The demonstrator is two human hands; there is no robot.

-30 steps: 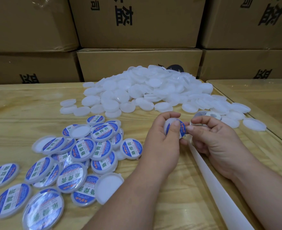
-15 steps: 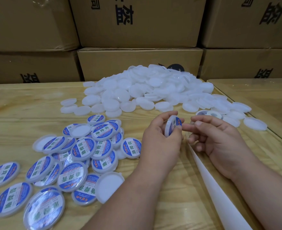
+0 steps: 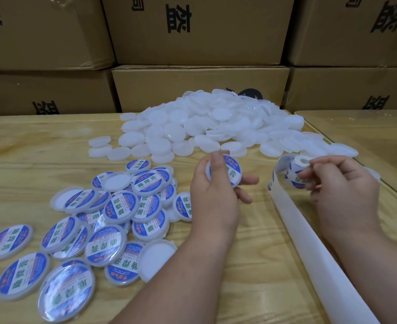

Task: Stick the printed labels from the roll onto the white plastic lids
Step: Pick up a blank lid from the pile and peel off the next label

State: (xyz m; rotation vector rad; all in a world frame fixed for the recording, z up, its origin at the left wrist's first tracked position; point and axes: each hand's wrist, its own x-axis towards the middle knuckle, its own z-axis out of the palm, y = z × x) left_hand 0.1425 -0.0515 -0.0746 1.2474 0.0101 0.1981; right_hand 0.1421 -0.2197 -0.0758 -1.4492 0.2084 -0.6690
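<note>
Left hand pinches the labelled lid; right hand grips the label roll — I expect the loose backing strip could snag.

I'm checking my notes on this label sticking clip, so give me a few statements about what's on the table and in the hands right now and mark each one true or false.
1. The left hand holds a labelled lid. True.
2. The right hand rests flat and empty on the table. False: its fingers pinch at the label roll.
3. The pile of plain white lids lies farther from the person than the labelled lids. True.
4. The labelled lids lie to the right of the right hand. False: they lie left of the left hand.
5. A white backing strip trails from the roll toward the person. True.
6. Plastic crates stand behind the table. False: cardboard boxes are stacked there.
</note>
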